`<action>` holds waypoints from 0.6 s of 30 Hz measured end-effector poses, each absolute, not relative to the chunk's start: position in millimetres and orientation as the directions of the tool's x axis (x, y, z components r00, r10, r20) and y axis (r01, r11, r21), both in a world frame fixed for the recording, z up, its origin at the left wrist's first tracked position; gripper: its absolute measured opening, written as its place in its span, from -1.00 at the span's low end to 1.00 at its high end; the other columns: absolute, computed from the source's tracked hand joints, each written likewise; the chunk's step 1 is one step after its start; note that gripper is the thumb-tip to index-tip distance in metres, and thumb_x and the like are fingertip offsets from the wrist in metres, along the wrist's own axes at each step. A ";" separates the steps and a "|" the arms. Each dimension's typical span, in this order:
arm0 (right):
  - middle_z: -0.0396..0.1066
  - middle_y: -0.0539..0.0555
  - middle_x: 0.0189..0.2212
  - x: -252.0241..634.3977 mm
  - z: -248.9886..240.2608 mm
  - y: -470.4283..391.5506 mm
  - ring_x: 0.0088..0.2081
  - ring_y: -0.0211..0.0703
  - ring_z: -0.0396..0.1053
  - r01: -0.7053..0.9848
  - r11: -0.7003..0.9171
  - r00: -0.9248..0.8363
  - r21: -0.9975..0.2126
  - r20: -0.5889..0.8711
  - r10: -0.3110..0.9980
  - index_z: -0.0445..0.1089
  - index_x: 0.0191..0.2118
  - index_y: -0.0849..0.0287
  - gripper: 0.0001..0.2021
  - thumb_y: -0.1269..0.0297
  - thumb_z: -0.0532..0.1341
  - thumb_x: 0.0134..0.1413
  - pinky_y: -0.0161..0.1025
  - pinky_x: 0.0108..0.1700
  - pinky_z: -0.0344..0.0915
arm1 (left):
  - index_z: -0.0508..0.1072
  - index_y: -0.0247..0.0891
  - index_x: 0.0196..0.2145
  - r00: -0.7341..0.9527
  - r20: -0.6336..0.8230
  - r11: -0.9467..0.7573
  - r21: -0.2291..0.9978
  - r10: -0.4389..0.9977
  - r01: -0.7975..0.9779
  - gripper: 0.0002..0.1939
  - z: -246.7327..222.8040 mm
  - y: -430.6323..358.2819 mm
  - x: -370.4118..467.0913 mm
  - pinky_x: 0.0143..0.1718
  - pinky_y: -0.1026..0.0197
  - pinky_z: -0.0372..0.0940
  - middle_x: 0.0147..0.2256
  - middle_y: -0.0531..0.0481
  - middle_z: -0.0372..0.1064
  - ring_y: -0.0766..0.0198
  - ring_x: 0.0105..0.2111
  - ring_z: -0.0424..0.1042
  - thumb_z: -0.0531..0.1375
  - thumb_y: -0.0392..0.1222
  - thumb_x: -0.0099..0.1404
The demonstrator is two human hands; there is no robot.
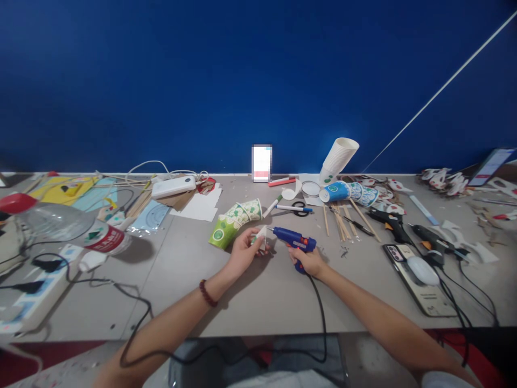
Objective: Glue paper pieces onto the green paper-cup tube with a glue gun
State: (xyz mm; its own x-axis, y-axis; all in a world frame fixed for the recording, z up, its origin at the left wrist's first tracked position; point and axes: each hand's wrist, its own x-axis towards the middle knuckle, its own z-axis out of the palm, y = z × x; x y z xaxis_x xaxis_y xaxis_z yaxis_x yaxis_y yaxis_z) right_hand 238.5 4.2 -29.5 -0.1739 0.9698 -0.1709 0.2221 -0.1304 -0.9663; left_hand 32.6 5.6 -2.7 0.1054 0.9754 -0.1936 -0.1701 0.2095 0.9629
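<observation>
My right hand (307, 261) is wrapped round the handle of a blue hot glue gun (291, 238), whose nozzle points left. Between the fingers of my left hand (245, 251) is a small white paper piece (259, 237) with some green on it. The nozzle tip is at or very near this piece; whether they touch I cannot tell. Just behind my left hand lies a bent row of joined paper cups, with a green cup (223, 231) at the near end and green-patterned white cups (248, 210) beyond. The glue gun's cord runs down over the table edge.
Scissors (302, 209), markers (294, 208) and wooden sticks (341, 223) lie behind my hands. A white cup stack (338, 160) leans near a blue cup (335, 191). On the right are a phone (420, 285) and black glue guns (391, 226); left, a bottle (68, 223) and power strip (44, 291).
</observation>
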 end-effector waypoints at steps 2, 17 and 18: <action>0.24 -0.01 -0.75 237.6 -28.2 3.9 -0.62 -0.20 0.22 0.248 -0.139 -0.155 -0.959 -0.181 0.971 0.18 -0.74 0.08 -0.58 -0.04 0.25 -0.12 -0.17 -0.42 0.24 | 0.34 -0.24 -0.29 0.101 -0.191 0.206 0.964 0.976 -0.171 -0.48 -3.7 6.1 32.7 -0.54 0.27 0.27 -0.56 0.06 0.46 0.32 -0.58 0.42 0.34 0.22 0.00; 0.26 -0.02 -0.75 234.0 -22.0 2.6 -0.62 -0.21 0.25 0.242 -0.192 -0.106 -0.951 -0.223 0.969 0.24 -0.69 0.11 -0.61 -0.10 0.25 -0.22 -0.20 -0.43 0.26 | 0.34 -0.24 -0.29 0.094 -0.186 0.200 0.964 0.978 -0.176 -0.51 -7.2 6.7 32.5 -0.55 0.31 0.25 -0.55 0.04 0.47 0.33 -0.58 0.42 0.34 0.18 0.02; 0.27 -0.02 -0.75 233.8 -21.7 2.5 -0.63 -0.21 0.25 0.225 -0.201 -0.102 -0.953 -0.229 0.968 0.26 -0.67 0.12 -0.62 -0.09 0.26 -0.24 -0.21 -0.44 0.26 | 0.34 -0.24 -0.29 0.094 -0.187 0.201 0.963 0.978 -0.177 -0.51 -6.9 6.7 32.5 -0.55 0.30 0.25 -0.55 0.04 0.46 0.33 -0.58 0.42 0.34 0.18 0.02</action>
State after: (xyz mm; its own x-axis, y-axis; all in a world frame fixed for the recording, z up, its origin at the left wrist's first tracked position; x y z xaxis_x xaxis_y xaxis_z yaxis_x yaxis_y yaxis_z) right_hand 233.8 2.5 -21.7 -0.1025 0.9681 -0.2287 0.2250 -0.2014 -0.9533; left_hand 32.5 6.7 -6.9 0.0936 0.9778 -0.1873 -0.1767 0.2015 0.9634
